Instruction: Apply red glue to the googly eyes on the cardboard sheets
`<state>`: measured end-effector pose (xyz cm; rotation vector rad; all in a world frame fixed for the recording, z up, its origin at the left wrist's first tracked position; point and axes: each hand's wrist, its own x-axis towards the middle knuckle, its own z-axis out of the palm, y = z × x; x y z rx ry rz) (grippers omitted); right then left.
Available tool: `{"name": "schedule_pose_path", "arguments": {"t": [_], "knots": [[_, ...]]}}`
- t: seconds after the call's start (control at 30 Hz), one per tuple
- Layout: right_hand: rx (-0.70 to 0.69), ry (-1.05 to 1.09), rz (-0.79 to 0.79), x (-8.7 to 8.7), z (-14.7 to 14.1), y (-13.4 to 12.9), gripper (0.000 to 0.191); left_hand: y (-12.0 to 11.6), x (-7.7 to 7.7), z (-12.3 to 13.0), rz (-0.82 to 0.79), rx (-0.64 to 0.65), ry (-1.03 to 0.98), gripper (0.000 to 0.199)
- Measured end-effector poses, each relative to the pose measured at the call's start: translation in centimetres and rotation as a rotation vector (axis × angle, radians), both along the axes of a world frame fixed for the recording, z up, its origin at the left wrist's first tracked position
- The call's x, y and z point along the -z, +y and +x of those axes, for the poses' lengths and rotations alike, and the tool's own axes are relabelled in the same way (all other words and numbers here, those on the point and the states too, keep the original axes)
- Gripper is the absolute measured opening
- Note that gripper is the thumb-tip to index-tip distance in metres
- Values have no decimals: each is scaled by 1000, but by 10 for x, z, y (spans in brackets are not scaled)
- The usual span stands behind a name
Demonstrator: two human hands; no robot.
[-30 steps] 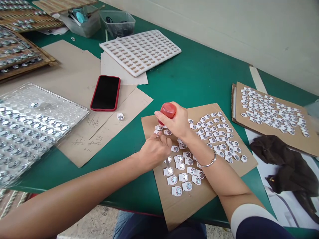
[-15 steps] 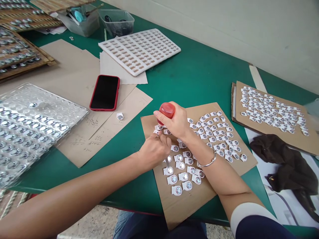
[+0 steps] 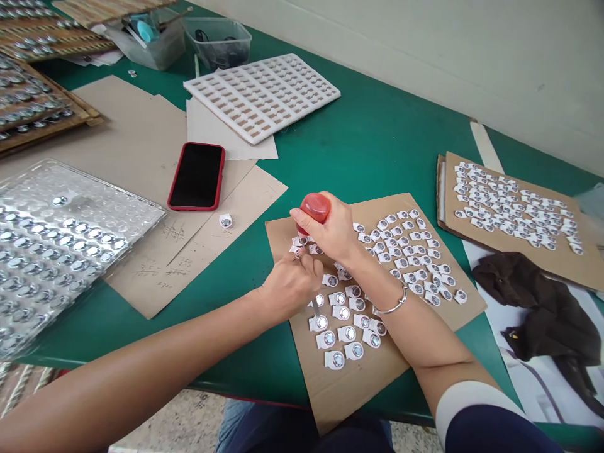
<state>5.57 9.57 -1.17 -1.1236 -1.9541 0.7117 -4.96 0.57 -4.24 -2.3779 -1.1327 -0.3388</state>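
Note:
My right hand is wrapped round a red squeeze bottle, tipped nose-down over the cardboard sheet. Just below it, my left hand is closed, fingertips by the small pieces at the sheet's upper left. A thin flat metal strip, apparently the end of tweezers, sticks out under that hand. Rows of small white tabs with round silvery discs cover much of the sheet. My hands hide the bottle's tip and the piece beneath it.
Left lies a clear tray of shiny discs; a red-cased phone and a single tab rest on brown paper. A white slotted board and plastic bins stand behind. Another filled cardboard and dark cloth are at right.
Both hands keep almost the same place and grip. The whole view has shifted very slightly; nothing on the table has visibly moved.

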Motion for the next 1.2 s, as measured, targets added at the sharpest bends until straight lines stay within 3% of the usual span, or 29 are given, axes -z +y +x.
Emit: {"name": "schedule_pose_path", "arguments": {"t": [0.33,0.8,1.2], "knots": [[18,23,25,2,1,3,37,-1,-2,0,-133,-32,6,29],[57,12,39,2,2,7,40,0,-3,0,-24,-3,-6,23],[60,-33,61,2,4,9,40,1,-5,-1,-154,-11,0,28]]}}
